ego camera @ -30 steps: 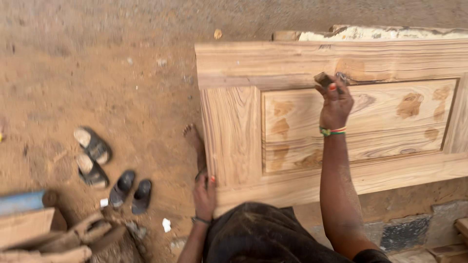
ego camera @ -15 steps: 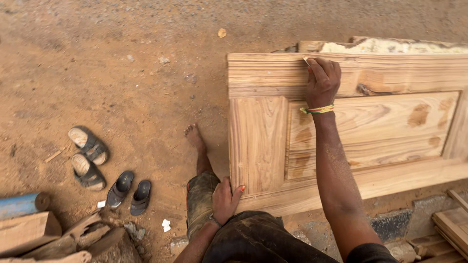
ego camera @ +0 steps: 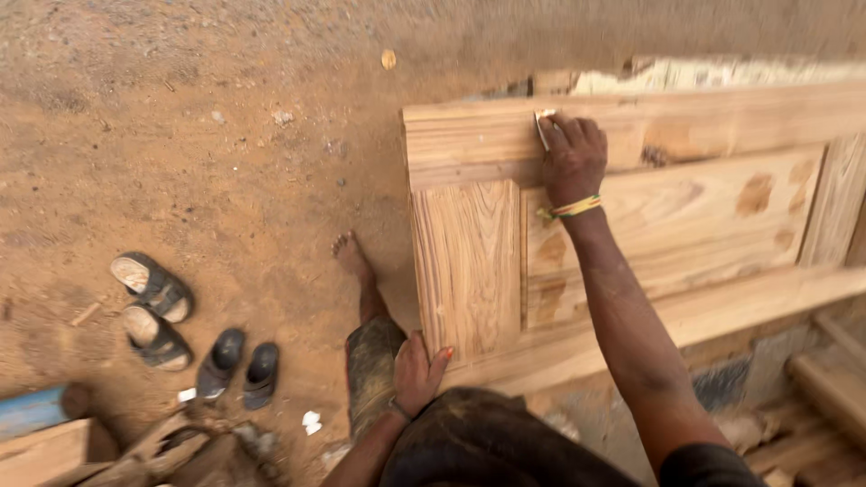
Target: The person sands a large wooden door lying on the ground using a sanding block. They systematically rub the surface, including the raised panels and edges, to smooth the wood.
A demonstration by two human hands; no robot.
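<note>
The right hand (ego camera: 573,158) presses a small pale piece, probably sandpaper (ego camera: 544,128), flat against the top rail of the door (ego camera: 686,225), fingers curled closed over it. The left hand (ego camera: 417,372) rests spread on the person's own knee, holding nothing. The door lies nearly flat, its near edge by the person's bare foot (ego camera: 350,257) on the dirt ground (ego camera: 198,135). Being solid panelled wood, it looks heavy and stiff, best gripped along the outer rails rather than the thinner panels; the sandpaper is light and limp, needing a firm palm. Two pairs of sandals (ego camera: 180,329) lie well apart to the left. No containers show.
</note>
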